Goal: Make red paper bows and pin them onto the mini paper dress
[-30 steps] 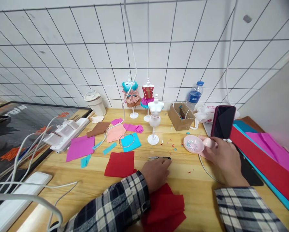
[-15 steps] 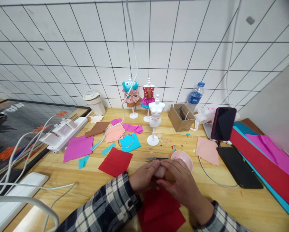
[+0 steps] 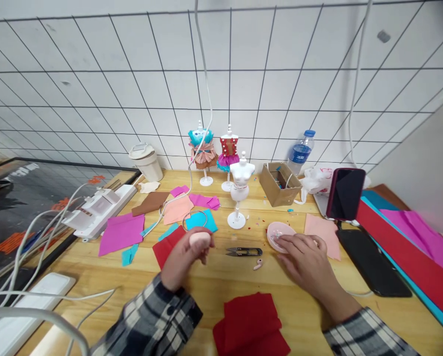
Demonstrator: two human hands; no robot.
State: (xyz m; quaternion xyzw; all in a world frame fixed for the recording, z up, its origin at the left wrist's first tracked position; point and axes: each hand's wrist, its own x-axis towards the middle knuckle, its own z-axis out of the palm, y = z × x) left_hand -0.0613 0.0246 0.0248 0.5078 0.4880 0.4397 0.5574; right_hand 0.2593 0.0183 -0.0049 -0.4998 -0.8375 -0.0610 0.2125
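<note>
My left hand (image 3: 187,254) is closed round a small, rounded, pale pink earbud case (image 3: 199,240), raised above the table. My right hand (image 3: 308,259) reaches over a small pink bowl (image 3: 288,228), palm down with fingers loosely extended; its fingertips are at the small bits inside, and nothing shows in its grip. Between the hands lie black thread snips (image 3: 245,252) and a pink earbud (image 3: 258,264). Folded red fabric (image 3: 253,324) rests at the near edge. A bare white mini dress form (image 3: 243,175) stands upright behind the snips.
Two dressed mini forms (image 3: 202,148) stand by the tiled wall. A cardboard box (image 3: 281,190), a water bottle (image 3: 301,151) and a propped phone (image 3: 345,193) are at the right. Fabric pieces (image 3: 122,233) and a power strip (image 3: 99,210) lie left. A white cable (image 3: 206,84) hangs down.
My hands have parted. The left moved left with the earbud case; the right moved right to the bowl. The snips and an earbud on the table now show fully.
</note>
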